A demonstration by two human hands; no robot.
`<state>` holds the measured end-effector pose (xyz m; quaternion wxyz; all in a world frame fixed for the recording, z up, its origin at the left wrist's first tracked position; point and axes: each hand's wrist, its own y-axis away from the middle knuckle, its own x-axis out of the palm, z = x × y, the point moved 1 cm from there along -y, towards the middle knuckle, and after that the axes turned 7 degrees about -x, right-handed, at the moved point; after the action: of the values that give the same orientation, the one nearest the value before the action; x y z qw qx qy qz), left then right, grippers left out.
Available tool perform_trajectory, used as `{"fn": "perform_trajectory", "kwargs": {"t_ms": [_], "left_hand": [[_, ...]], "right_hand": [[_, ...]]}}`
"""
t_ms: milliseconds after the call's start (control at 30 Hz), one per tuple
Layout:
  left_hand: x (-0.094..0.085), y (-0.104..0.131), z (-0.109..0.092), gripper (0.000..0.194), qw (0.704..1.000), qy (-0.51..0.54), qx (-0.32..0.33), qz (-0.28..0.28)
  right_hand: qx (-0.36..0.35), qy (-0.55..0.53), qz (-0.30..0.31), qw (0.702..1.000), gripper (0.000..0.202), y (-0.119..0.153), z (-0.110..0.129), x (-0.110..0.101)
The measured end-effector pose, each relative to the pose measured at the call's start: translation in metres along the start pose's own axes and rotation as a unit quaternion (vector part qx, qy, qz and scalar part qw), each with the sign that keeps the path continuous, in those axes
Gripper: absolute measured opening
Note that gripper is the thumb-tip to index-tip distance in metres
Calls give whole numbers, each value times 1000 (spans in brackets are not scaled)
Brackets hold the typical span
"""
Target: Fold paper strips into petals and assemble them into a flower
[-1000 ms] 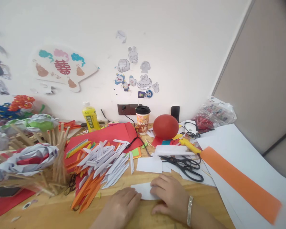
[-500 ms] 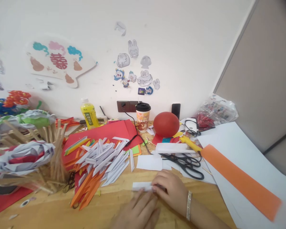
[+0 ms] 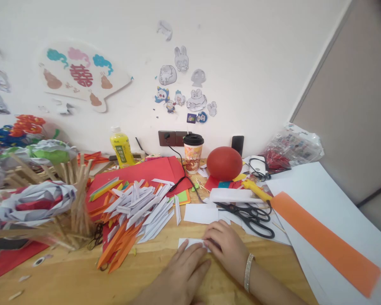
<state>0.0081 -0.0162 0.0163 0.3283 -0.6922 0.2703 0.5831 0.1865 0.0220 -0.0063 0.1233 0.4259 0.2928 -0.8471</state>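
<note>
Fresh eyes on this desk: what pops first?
Probably the red balloon at the back, just right of the lidded paper cup. Next, left of centre, the heap of folded white and orange paper pieces, and at right the long orange paper strip lying on white sheets. Front and centre, the left hand and right hand touch a small white paper.

White wall dotted with stickers, dark socket low down, grey panel at right, wooden table below, soft even light.
</note>
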Motion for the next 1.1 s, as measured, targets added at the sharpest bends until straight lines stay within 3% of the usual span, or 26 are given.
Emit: {"fn": "perform_trajectory", "kwargs": {"t_ms": [367, 600, 867, 1100], "left_hand": [[1, -2, 0, 60, 996, 73, -31, 38], [-4, -4, -1, 59, 997, 36, -25, 61], [18, -2, 3, 51, 998, -57, 17, -12], [23, -3, 3, 52, 994, -103, 29, -38]], "right_hand": [[6, 37, 1, 999, 12, 0, -3, 5], [34, 38, 6, 999, 13, -1, -3, 7], [35, 45, 10, 998, 13, -1, -1, 5], [39, 46, 7, 998, 15, -1, -2, 7]]}}
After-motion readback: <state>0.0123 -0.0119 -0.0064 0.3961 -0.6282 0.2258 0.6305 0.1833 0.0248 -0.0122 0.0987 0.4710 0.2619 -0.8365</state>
